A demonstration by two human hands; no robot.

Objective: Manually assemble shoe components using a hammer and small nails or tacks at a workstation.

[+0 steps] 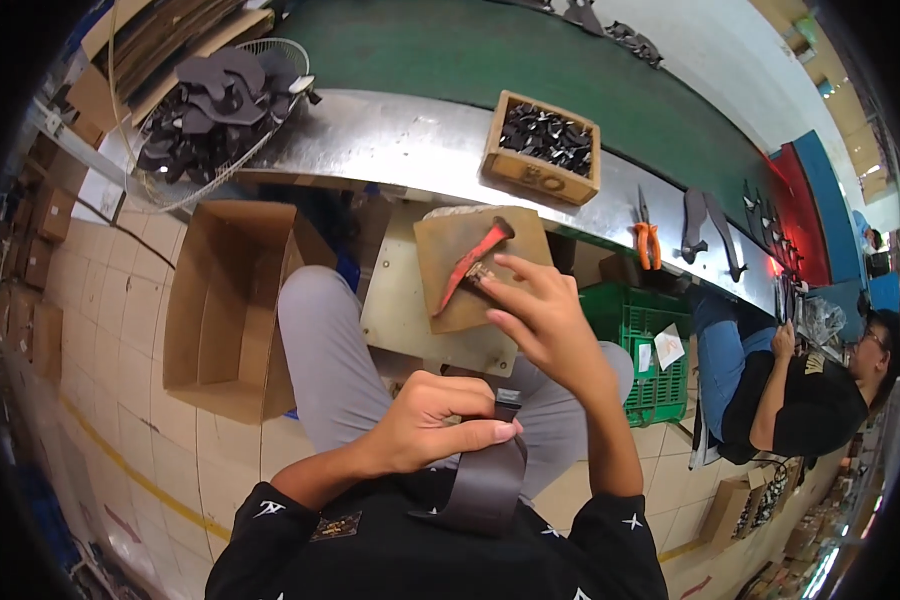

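Note:
My left hand [435, 425] is closed round the upper end of a wide, dark grey-brown strap [488, 488]. A small metal clip or fitting [508, 397] shows at that end, above my thumb, and the strap curves down in front of my shirt. Over a tan board [440, 235], my right hand [540, 310] has its fingers apart. Its fingertips reach small metal pieces [477, 271] lying there; contact is hard to make out. Beside them, a hammer with a red-wrapped handle [475, 255] lies slantwise on the board, its dark head at the far end.
A wooden box of small dark parts [545, 140] stands on the metal bench edge [400, 130], with orange-handled pliers [647, 240] to its right. A wire basket of dark pieces [220, 110] sits far left. An open carton [230, 310], green crate [645, 350] and seated co-worker [800, 400] flank me.

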